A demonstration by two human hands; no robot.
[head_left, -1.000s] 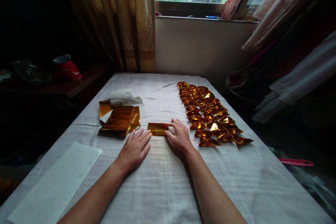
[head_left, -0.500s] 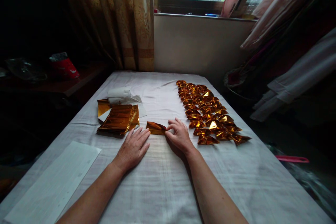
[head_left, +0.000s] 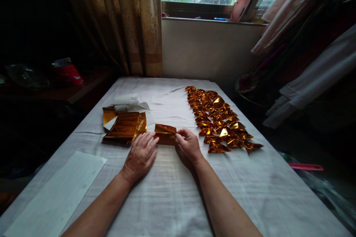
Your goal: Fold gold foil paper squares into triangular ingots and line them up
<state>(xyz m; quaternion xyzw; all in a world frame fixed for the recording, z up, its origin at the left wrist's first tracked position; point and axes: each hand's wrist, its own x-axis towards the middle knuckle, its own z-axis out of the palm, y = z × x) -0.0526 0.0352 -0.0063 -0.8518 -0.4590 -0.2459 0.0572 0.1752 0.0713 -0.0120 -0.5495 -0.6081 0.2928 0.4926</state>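
A small folded piece of gold foil paper (head_left: 165,129) lies across the table between my hands, its upper flap lifted a little. My right hand (head_left: 189,144) pinches its right end between thumb and fingers. At its left end, my left hand (head_left: 141,152) rests with fingers stretched out, fingertips by the foil's edge; whether they press on it I cannot tell. Just beyond my left hand lies a stack of flat gold foil sheets (head_left: 125,126). To the right of my right hand, folded gold foil pieces (head_left: 218,120) stand in rows.
White paper wrapping (head_left: 125,99) lies behind the foil stack. A pale sheet (head_left: 59,192) is at the table's left. The white cloth (head_left: 167,200) covers the table. A curtain (head_left: 139,26) hangs behind; clothes (head_left: 311,77) hang at the right.
The foil's upper flap has risen, and my right hand has shifted slightly with it. My left fingers have lifted and bent a little. The view has tilted slightly.
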